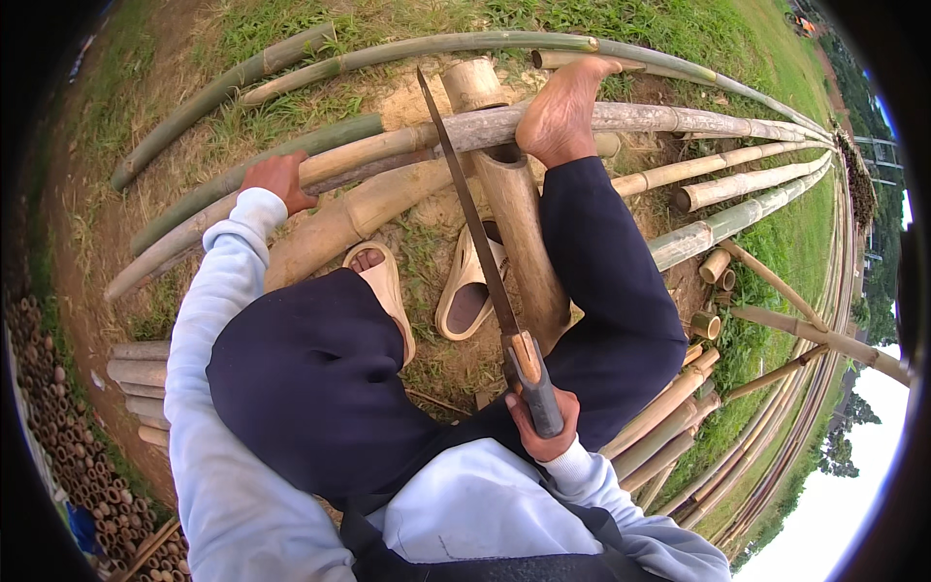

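Note:
My right hand [549, 427] is closed round the dark-wrapped handle of a hand saw [472, 209], near my lap. The long narrow blade points away and up to the left, passing over or against a long bamboo pole [475, 129]; whether its teeth touch the pole I cannot tell. Further left, my left hand [279, 182] wraps over the same pole. My bare right foot [565, 112] presses on the pole, just right of the blade. Below the pole, a thick bamboo post [524, 233] slants toward me. My left foot wears a beige sandal [385, 296].
An unworn beige sandal [466, 291] lies by the post. More bamboo poles [427, 50] stretch across the grass to the far right. Cut bamboo lengths [664, 422] are stacked at right, others [141, 383] at left. Many short pieces [82, 456] pile up at the lower left.

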Motion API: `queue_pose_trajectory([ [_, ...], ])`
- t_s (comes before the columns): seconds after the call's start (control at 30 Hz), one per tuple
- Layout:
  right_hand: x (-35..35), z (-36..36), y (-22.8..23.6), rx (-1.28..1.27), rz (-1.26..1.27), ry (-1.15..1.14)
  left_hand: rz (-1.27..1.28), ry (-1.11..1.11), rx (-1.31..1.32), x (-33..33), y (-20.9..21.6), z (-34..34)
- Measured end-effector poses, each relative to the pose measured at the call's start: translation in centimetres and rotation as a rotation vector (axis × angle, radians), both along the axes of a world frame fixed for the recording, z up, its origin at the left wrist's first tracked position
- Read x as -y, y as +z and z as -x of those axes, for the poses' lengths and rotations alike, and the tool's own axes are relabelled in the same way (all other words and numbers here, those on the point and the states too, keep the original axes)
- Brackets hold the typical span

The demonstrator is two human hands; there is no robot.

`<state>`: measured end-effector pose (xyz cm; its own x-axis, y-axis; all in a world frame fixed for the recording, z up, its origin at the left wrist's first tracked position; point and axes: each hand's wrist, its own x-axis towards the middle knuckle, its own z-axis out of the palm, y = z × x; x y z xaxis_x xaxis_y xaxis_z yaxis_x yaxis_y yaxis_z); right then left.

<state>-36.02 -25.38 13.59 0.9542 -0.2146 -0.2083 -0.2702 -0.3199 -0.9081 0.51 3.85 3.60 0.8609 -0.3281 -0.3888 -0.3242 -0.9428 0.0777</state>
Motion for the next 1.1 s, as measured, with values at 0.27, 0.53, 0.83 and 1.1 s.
queue_pose_trajectory([
  [0.27,0.9,-19.0,-6.2,0.140,-0.055,-0.046,-0.019,-0.051,0.002,1.8,0.4,-0.7],
  [0.53,0.3,0.8,1.0,0.024,0.070,0.035,-0.030,0.011,0.007,0.0,0.7,0.3],
  [0.83,0.6,-14.1,-5.2,0.018,-0.072,-0.055,0.005,-0.061,-0.016,1.3,0.1,-0.6],
  [1.1,1.1,-2.5,-0.8,-0.047,0.023,0.023,-0.021,0.004,-0.002,0.6,1.2,0.5],
])
